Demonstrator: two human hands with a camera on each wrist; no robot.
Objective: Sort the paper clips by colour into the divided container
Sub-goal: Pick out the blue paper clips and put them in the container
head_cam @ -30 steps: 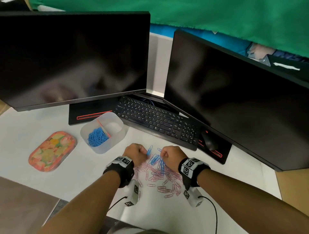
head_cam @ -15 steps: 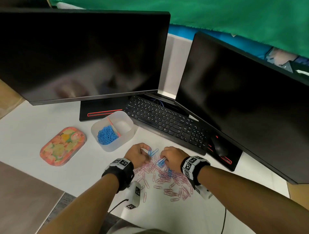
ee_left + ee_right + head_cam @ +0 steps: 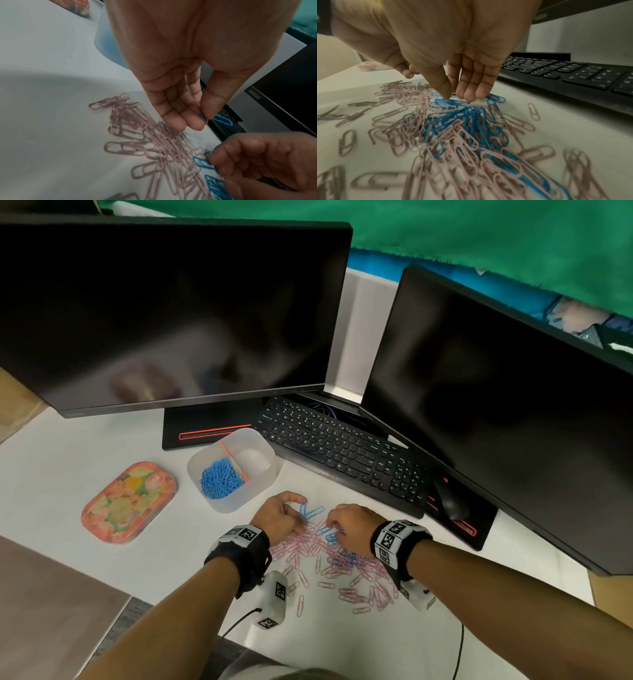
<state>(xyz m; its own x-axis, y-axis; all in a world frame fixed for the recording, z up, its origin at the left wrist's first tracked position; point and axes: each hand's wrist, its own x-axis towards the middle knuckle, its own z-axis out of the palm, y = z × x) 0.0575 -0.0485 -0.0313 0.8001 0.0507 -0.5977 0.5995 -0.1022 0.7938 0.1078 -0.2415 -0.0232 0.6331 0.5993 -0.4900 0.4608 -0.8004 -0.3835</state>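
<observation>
A pile of pink paper clips (image 3: 310,553) with blue paper clips (image 3: 467,116) mixed in lies on the white desk in front of the keyboard. My left hand (image 3: 301,513) pinches blue clips (image 3: 310,510) between thumb and fingers (image 3: 204,117), just above the pile's far edge. My right hand (image 3: 330,530) reaches down into the blue cluster, and its thumb and fingertips (image 3: 467,94) close on a blue clip (image 3: 203,163). The translucent divided container (image 3: 263,484) stands to the far left of the pile. Its left compartment holds blue clips (image 3: 219,481); the right one looks bare.
A black keyboard (image 3: 342,450) runs just behind the pile, with a mouse (image 3: 452,501) at its right end. Two dark monitors (image 3: 171,313) fill the back. A flowered lid (image 3: 128,503) lies left of the container. Cables hang from both wrist cameras.
My left hand now holds the blue clips a little higher, at the pile's far edge. My right hand stays in the blue cluster. The head view has shifted.
</observation>
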